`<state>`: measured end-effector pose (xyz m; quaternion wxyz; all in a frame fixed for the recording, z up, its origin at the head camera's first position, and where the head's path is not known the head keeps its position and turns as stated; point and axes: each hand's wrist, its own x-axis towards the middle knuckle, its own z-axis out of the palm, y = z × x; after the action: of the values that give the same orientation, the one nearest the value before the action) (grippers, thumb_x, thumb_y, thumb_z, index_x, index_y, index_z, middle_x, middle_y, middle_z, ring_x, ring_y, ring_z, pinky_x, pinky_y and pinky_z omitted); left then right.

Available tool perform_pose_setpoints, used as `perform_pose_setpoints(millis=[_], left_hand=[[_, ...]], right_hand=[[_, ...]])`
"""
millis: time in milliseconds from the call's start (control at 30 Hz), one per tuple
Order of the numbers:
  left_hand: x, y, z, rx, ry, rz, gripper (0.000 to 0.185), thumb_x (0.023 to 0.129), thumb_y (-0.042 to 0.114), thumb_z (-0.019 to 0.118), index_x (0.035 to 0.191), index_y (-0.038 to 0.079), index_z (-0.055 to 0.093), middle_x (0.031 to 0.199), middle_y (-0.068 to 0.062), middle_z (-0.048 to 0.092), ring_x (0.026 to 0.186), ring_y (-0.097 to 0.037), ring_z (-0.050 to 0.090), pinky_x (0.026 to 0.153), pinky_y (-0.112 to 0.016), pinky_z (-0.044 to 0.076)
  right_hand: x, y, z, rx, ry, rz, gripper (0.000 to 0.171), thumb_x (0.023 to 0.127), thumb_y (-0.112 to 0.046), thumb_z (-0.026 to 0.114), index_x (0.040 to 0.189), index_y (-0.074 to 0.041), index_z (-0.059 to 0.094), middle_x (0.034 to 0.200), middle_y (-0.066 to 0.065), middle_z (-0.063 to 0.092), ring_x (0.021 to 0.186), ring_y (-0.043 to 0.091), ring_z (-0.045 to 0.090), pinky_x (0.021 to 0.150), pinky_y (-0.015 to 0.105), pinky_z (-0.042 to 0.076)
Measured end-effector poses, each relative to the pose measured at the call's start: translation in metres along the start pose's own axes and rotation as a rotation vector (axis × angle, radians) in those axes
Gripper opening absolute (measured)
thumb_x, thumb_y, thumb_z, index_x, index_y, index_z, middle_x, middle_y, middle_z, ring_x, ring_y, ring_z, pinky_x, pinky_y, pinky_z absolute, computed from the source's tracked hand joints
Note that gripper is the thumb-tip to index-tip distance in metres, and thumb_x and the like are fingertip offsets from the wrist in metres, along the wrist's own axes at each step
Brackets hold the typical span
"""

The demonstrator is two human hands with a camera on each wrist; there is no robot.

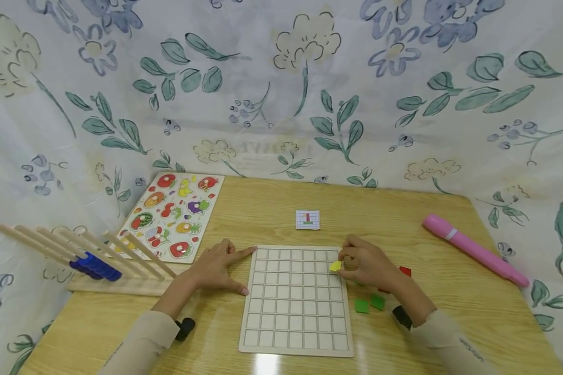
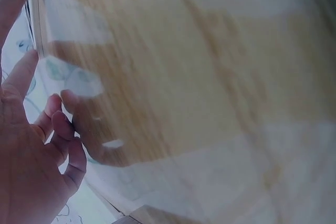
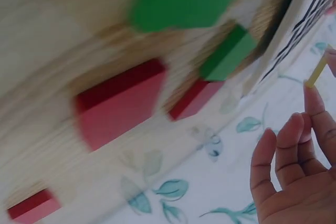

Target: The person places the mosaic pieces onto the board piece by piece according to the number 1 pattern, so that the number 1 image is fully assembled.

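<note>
A pale wooden grid board (image 1: pixel 296 304) lies on the table in front of me. My right hand (image 1: pixel 368 264) pinches a small yellow square tile (image 1: pixel 335 266) over the board's upper right cells; the right wrist view shows the tile (image 3: pixel 316 72) edge-on at my fingertips. My left hand (image 1: pixel 218 266) rests flat beside the board's left edge, index finger stretched toward its top left corner and thumb along the side. In the left wrist view the left hand's fingers (image 2: pixel 60 129) lie relaxed on the tabletop. Green tiles (image 1: pixel 369 303) and red tiles (image 1: pixel 405 271) lie by my right wrist.
A small pattern card (image 1: pixel 307 220) lies behind the board. A fruit peg puzzle (image 1: pixel 172 213) and a wooden peg rack with blue rings (image 1: pixel 94 265) stand at the left. A pink marker (image 1: pixel 474 250) lies at the right. Floral cloth (image 1: pixel 281 88) surrounds the table.
</note>
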<state>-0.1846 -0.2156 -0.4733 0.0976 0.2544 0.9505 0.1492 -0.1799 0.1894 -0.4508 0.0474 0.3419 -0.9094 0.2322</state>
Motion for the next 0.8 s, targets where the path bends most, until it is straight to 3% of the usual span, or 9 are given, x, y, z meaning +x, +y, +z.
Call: perform_pose_setpoints(millis=[500, 800], left_hand=[[0.001, 0.000, -0.002, -0.011, -0.026, -0.011, 0.101, 0.063, 0.077, 0.074, 0.151, 0.038, 0.041, 0.096, 0.001, 0.035, 0.080, -0.014, 0.031, 0.067, -0.032, 0.024], [0.000, 0.001, -0.002, -0.030, -0.030, -0.006, 0.103, 0.063, 0.074, 0.077, 0.151, 0.036, 0.041, 0.095, 0.000, 0.034, 0.080, -0.015, 0.030, 0.067, -0.032, 0.022]], right_hand=[[0.045, -0.027, 0.020, -0.006, -0.056, -0.085, 0.021, 0.080, -0.024, 0.083, 0.089, -0.007, 0.074, 0.090, 0.003, 0.053, 0.072, 0.006, 0.044, 0.063, 0.021, 0.042], [0.062, -0.040, 0.033, -0.039, -0.073, -0.140, 0.021, 0.082, -0.025, 0.082, 0.091, -0.007, 0.076, 0.093, 0.000, 0.052, 0.074, 0.009, 0.046, 0.065, 0.023, 0.042]])
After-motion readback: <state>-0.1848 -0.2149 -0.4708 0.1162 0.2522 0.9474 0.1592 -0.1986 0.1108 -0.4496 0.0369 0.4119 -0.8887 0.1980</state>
